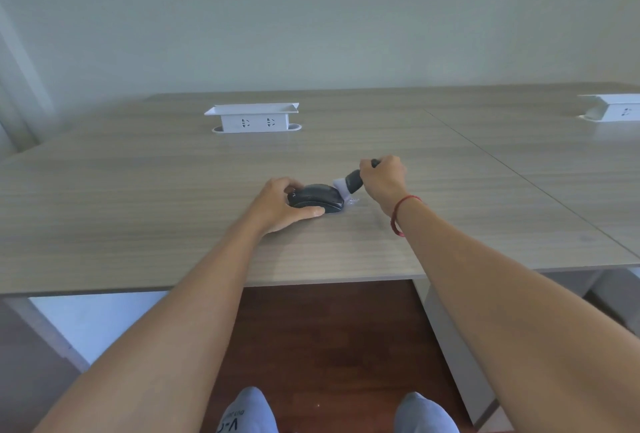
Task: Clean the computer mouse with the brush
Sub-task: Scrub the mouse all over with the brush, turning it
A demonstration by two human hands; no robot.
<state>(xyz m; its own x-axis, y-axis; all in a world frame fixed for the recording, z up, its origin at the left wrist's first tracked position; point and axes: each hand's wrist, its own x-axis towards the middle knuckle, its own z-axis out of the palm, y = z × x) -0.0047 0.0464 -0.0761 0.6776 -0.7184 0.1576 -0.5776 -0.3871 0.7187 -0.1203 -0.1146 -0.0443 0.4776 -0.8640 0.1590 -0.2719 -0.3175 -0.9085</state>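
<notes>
On wood-grain desk: L hand grips mouse, R hand grips brush; pale wall behind.

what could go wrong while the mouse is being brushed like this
The left hand pins the dark oval computer mouse from one side only, so a firm stroke might skid it across the smooth wood-grain table. The white bristles of the dark-handled brush, gripped by the right hand, may just sweep dust onto the table. The small clear scrap beside the mouse could get knocked away.
</notes>
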